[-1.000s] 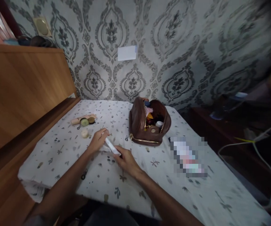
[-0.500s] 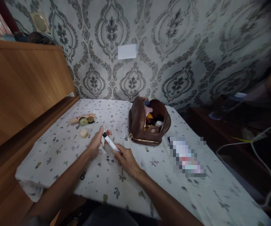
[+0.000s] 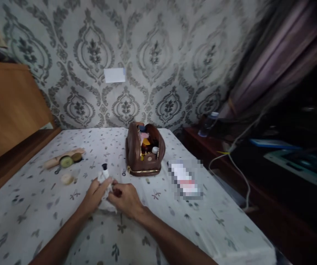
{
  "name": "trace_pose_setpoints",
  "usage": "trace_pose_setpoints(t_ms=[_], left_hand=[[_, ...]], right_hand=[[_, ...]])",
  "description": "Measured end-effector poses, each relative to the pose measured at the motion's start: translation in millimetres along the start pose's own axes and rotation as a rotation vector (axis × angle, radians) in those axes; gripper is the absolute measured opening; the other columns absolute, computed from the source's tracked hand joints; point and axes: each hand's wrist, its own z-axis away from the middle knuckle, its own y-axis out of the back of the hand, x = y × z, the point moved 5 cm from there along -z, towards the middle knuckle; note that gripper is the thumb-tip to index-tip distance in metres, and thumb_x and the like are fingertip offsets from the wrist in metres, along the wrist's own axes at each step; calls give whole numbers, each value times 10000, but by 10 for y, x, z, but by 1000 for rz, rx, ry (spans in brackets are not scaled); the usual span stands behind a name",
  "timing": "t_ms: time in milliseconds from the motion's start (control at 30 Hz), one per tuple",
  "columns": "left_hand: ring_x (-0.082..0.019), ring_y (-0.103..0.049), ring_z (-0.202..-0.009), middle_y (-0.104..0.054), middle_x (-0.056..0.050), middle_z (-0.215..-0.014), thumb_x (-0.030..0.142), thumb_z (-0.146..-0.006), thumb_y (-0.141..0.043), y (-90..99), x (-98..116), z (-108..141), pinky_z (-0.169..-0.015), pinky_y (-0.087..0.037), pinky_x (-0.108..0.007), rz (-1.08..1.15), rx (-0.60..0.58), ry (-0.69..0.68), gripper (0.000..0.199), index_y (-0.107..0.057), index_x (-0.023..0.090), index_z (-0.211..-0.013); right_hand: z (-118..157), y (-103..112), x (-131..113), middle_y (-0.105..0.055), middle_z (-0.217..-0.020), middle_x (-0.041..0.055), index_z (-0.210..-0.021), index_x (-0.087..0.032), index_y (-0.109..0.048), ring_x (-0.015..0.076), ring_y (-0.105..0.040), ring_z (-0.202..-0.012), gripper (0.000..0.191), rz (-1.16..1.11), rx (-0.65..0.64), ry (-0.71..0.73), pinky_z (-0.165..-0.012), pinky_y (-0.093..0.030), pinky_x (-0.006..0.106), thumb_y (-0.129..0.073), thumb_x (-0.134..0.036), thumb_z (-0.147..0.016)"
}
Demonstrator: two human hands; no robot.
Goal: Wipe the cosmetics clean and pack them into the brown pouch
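Note:
My left hand [image 3: 96, 193] is closed round a slim white tube with a black end [image 3: 104, 169], which stands nearly upright. A crumpled white tissue [image 3: 107, 204] is wrapped about the tube's lower part, under my fingers. With bent fingers, my right hand [image 3: 128, 198] pinches the tissue beside the tube. Beyond my hands stands an open brown cosmetic bag [image 3: 132, 151] filled with small items. Left of my hands lie a small round cream-coloured piece [image 3: 67, 179], a round greenish jar [image 3: 66, 161], its dark gold lid [image 3: 77, 157] and a beige tube [image 3: 52, 162].
A patterned white cloth [image 3: 147, 235] covers the table. A phone with a blurred screen [image 3: 184, 180] lies on the right. Past that edge are a plastic bottle [image 3: 208, 124] and a white cable [image 3: 242, 176]. A wooden cabinet [image 3: 12, 103] borders the left.
The view has swung to the right. The tube has turned more upright and is now in my left hand with the tissue; my right hand has moved from the tube's end to the tissue.

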Motion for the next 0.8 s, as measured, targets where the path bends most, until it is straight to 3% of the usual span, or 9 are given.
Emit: trace_pose_setpoints(t_ms=[67, 133, 200, 267, 367, 500, 633, 800], left_hand=[[-188, -590, -626, -600, 0, -581, 587, -850, -538, 39, 5, -31, -623, -485, -278, -74, -21, -61, 440, -611, 184, -691], [-207, -627, -681, -654, -13, -650, 555, -879, -509, 65, 7, -48, -651, -496, -284, -237, -27, -194, 403, -643, 186, -789], [-220, -660, -735, -702, -20, -737, 514, -897, -486, 60, -9, -41, -679, -506, -293, -455, -27, -342, 362, -662, 199, -928], [-223, -679, -739, -725, -30, -801, 473, -919, -446, 40, -37, -23, -670, -510, -301, -665, -10, -468, 350, -657, 209, -1012], [-226, -694, -751, -728, -50, -824, 419, -954, -388, 22, -38, 9, -638, -504, -301, -916, 71, -636, 348, -650, 198, -1010], [-214, -688, -709, -699, -41, -754, 396, -981, -346, 4, 15, 34, -558, -464, -287, -1107, 135, -781, 362, -635, 206, -874], [-209, -682, -706, -692, -33, -738, 377, -974, -367, 18, 41, 22, -551, -441, -282, -1158, 135, -809, 335, -632, 211, -855], [-220, -663, -709, -671, -29, -705, 445, -903, -424, 181, -11, -108, -575, -412, -278, -1036, 121, -561, 313, -606, 222, -781]], right_hand=[[-11, 101, -13, -540, -569, -29, -680, -171, -646, 104, -477, -554, 227, -46, 71, -33, -583, -325, 230, -687, -360, -799], [-12, 186, -39, -565, -630, -30, -926, -176, -689, 110, -499, -576, 264, -169, 125, -12, -590, -359, 223, -685, -411, -806], [-1, 245, -83, -587, -710, -23, -1154, -177, -626, 116, -516, -613, 404, -297, 146, 73, -599, -388, 218, -654, -415, -829], [24, 283, -128, -576, -741, -19, -1110, -183, -619, 116, -511, -648, 318, -361, 158, 160, -618, -397, 217, -599, -385, -866], [61, 302, -169, -529, -708, -27, -848, -186, -601, 109, -480, -655, 150, -363, 171, 203, -630, -386, 217, -566, -328, -875], [83, 300, -214, -538, -734, -33, -893, -190, -589, 100, -484, -652, 98, -385, 151, 208, -613, -382, 207, -579, -277, -849], [94, 367, -250, -527, -713, -33, -871, -185, -593, 96, -477, -641, 106, -436, 188, 222, -596, -378, 205, -573, -288, -860], [108, 480, -225, -504, -682, -36, -868, -179, -574, 91, -480, -596, 121, -522, 302, 191, -548, -376, 201, -555, -299, -876]])
